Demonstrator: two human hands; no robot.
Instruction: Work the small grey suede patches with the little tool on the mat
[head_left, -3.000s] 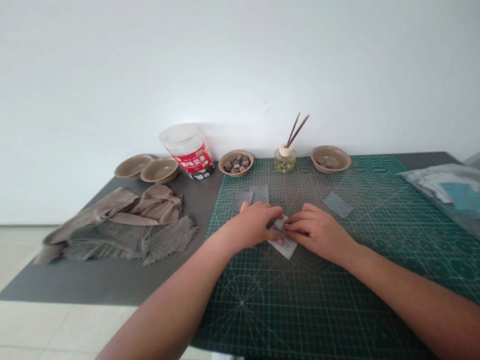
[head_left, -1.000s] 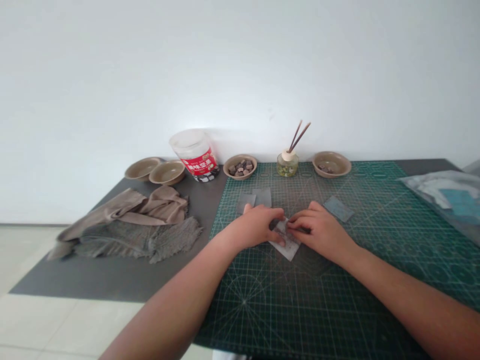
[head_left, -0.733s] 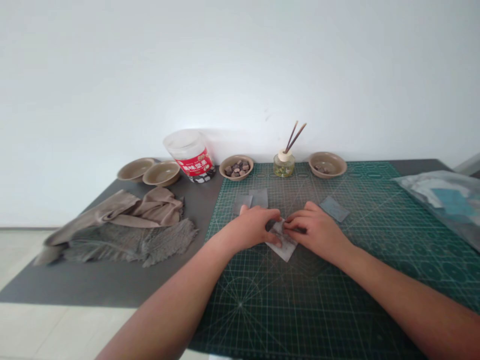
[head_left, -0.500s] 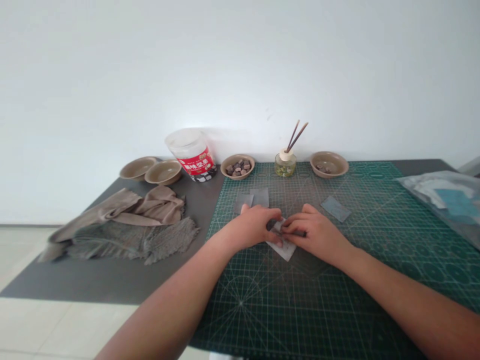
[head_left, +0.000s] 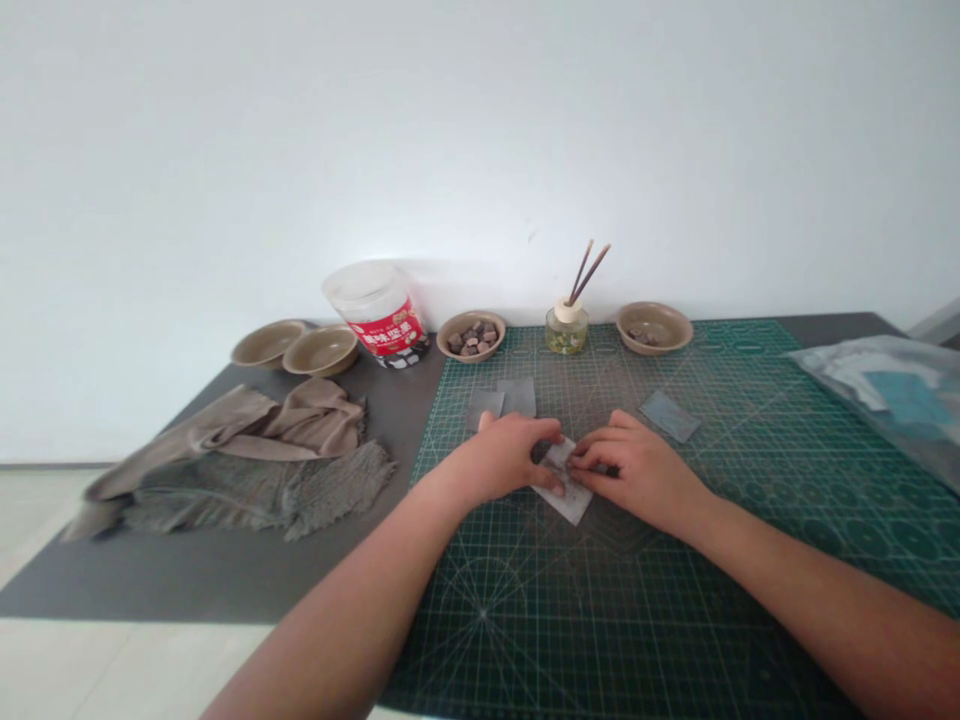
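Recording both hands at the centre of the cutting mat (head_left: 750,560), working on a pale sheet (head_left: 566,505) that lies flat on the mat between them. Left hand (head_left: 510,460): fingers (head_left: 541,432) curled and closed down on the sheet's upper left edge, thumb on its lower part. Right hand (head_left: 637,470): fingertips (head_left: 583,462) drawn together on the sheet's upper right part, nearly meeting the left hand. Both appear to hold the sheet; a small dark area under the right fingertips cannot be identified.

Sheet judged light, thin and flexible, likely to crease or slide on the mat; best taken by its exposed lower corner or pinched along its edges. Three grey squares lie nearby: two (head_left: 485,407) (head_left: 517,397) beyond the left hand, one (head_left: 669,416) beyond the right.

Containers along the far edge: one bowl (head_left: 471,354) holds a heap of dark chunks, another (head_left: 654,345) a few. Two further bowls (head_left: 268,344) (head_left: 321,352) stand at far left, contents not visible. A lidded tub (head_left: 386,340) with a red label stands between them and the mat; its contents cannot be made out.
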